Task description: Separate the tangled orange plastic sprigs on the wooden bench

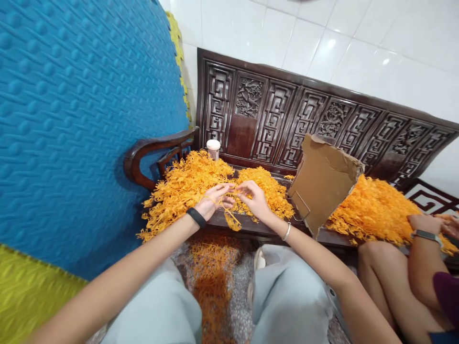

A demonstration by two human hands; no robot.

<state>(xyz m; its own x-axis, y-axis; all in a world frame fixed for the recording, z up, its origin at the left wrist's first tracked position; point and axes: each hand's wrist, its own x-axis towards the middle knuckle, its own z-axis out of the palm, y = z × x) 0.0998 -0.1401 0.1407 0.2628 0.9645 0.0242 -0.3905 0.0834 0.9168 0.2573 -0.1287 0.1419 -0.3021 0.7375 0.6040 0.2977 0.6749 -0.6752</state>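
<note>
My left hand (217, 197), with a black band at the wrist, holds an orange stringy piece (229, 216). Its strands hang below the palm and one loops across the hand. Close by on the right, my right hand (252, 193) pinches at the same piece near the left fingertips. Exactly what lies between those fingertips is too small to make out. Behind my hands, a large heap of orange stringy pieces (190, 179) covers the left end of the dark wooden bench (251, 231). A smaller orange heap (267, 186) lies behind my right hand.
A white-lidded tub (213, 149) stands at the bench's back. To the right, an upright cardboard sheet (322, 179) separates another orange heap (376, 208), where a co-worker's hands (426, 223) are busy. Orange scraps (213, 263) litter the floor. A curved armrest (138, 165) borders the left.
</note>
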